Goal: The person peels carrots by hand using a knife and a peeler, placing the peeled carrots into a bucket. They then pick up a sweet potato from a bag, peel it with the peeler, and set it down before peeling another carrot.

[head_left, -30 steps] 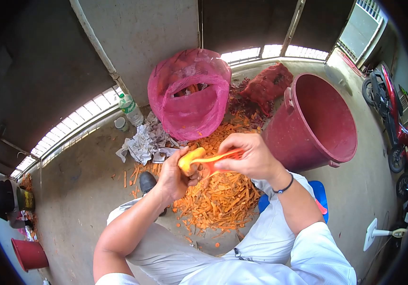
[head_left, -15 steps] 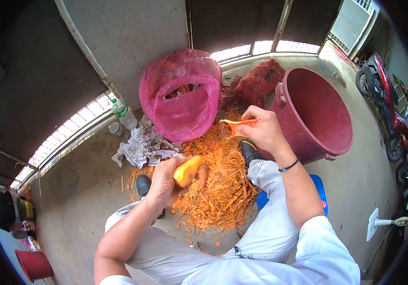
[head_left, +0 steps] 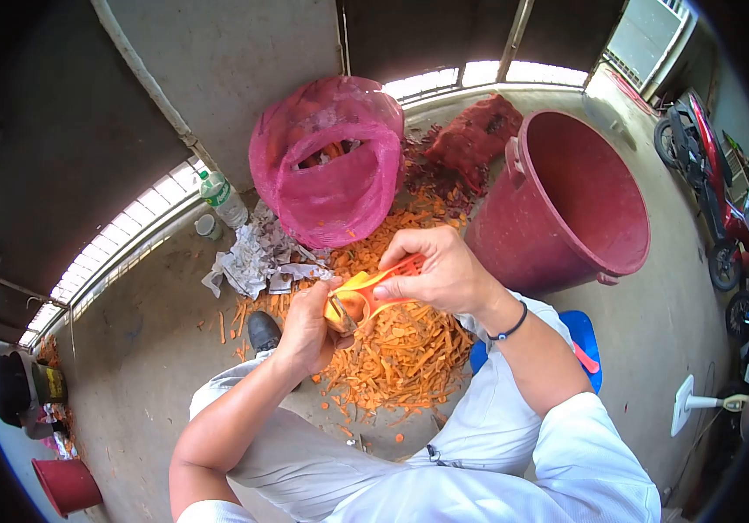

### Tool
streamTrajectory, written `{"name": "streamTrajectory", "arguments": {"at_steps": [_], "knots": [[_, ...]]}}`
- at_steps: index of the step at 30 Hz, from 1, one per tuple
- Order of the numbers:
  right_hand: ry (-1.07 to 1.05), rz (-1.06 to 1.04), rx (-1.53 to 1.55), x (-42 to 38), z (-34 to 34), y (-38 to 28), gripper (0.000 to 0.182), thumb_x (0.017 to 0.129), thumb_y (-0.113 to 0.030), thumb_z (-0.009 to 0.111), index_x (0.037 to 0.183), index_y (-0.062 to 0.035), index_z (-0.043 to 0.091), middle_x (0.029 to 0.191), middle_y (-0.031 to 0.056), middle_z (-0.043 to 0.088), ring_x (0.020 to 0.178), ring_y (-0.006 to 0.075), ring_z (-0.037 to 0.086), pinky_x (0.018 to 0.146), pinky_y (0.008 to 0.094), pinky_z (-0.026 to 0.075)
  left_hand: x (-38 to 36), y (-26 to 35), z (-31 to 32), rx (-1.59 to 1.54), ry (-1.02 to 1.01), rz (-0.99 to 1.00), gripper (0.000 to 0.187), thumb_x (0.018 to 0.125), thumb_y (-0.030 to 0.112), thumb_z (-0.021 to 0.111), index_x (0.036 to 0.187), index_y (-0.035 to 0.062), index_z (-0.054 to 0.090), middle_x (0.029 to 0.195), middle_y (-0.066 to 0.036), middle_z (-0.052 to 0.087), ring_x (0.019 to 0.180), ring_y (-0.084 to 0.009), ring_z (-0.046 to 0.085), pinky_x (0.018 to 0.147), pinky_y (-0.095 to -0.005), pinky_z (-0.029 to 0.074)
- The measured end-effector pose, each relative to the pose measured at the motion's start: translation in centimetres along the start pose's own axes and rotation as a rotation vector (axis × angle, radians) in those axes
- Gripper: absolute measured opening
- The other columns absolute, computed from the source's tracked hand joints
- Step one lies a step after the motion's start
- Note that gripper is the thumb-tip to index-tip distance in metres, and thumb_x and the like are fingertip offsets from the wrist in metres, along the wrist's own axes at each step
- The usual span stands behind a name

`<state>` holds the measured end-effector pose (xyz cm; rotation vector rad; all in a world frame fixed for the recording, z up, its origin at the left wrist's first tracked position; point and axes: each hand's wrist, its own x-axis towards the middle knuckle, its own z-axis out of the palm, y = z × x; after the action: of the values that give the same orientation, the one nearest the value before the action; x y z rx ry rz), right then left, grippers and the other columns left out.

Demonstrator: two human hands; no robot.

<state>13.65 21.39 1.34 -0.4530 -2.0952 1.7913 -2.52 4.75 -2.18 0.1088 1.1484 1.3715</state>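
Observation:
Fingers of my left hand (head_left: 307,327) wrap round a partly peeled orange vegetable (head_left: 348,307), which looks like a carrot. My right hand (head_left: 431,270) grips an orange peeler (head_left: 392,283), and its blade end lies against the vegetable close to the left fingers. Beneath both hands a heap of orange peelings (head_left: 409,357) covers the floor between my shoes. Behind the heap stands a pink mesh bag (head_left: 340,205) with orange pieces inside.
A large dark red tub (head_left: 514,227) stands to the right, with a red mesh sack (head_left: 476,139) behind. Crumpled paper (head_left: 257,259), a plastic bottle (head_left: 224,202) and a cup (head_left: 207,227) are at the left. A blue object (head_left: 582,336) lies by my right leg.
My right hand has moved down and left, bringing the peeler from above the heap onto the vegetable. The left hand has stayed near its place, still holding the vegetable.

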Motion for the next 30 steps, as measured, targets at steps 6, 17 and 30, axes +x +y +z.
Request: {"name": "streamTrajectory", "arguments": {"at_steps": [6, 17, 30], "knots": [[0.306, 0.056, -0.615, 1.1, -6.4, 2.3, 0.016, 0.080, 0.001, 0.084, 0.089, 0.0007, 0.070, 0.085, 0.0030, 0.072, 0.076, 0.0070, 0.066, 0.068, 0.0247, 0.054, -0.9, 1.2, -1.2, 0.082, -0.050, 0.063, 0.032, 0.102, 0.033, 0.051, 0.112, 0.0058, 0.065, 0.076, -0.004, 0.060, 0.057, -0.0117, 0.051, 0.046, -0.0277, 0.035], [-0.051, 0.006, 0.041, -0.1, 1.1, -1.3, 0.019, 0.081, -0.004, 0.087, 0.093, 0.0009, 0.073, 0.086, 0.0015, 0.072, 0.078, 0.0056, 0.064, 0.069, 0.0226, 0.052, 0.0, -0.4, -1.1, -0.042, 0.000, -0.037, 0.035, 0.105, 0.040, 0.040, 0.118, 0.0142, 0.061, 0.092, -0.001, 0.066, 0.073, -0.0134, 0.057, 0.055, -0.0298, 0.038], [0.336, -0.026, -0.373, 0.4, -4.7, 0.0, 0.016, 0.081, 0.000, 0.083, 0.088, 0.0024, 0.069, 0.083, 0.0034, 0.071, 0.077, 0.0055, 0.065, 0.068, 0.0234, 0.054, -0.3, 0.0, -1.9, -0.011, -0.161, 0.012, 0.039, 0.101, 0.042, 0.048, 0.116, 0.0100, 0.063, 0.084, -0.006, 0.060, 0.059, -0.0155, 0.048, 0.052, -0.0315, 0.036]]}}
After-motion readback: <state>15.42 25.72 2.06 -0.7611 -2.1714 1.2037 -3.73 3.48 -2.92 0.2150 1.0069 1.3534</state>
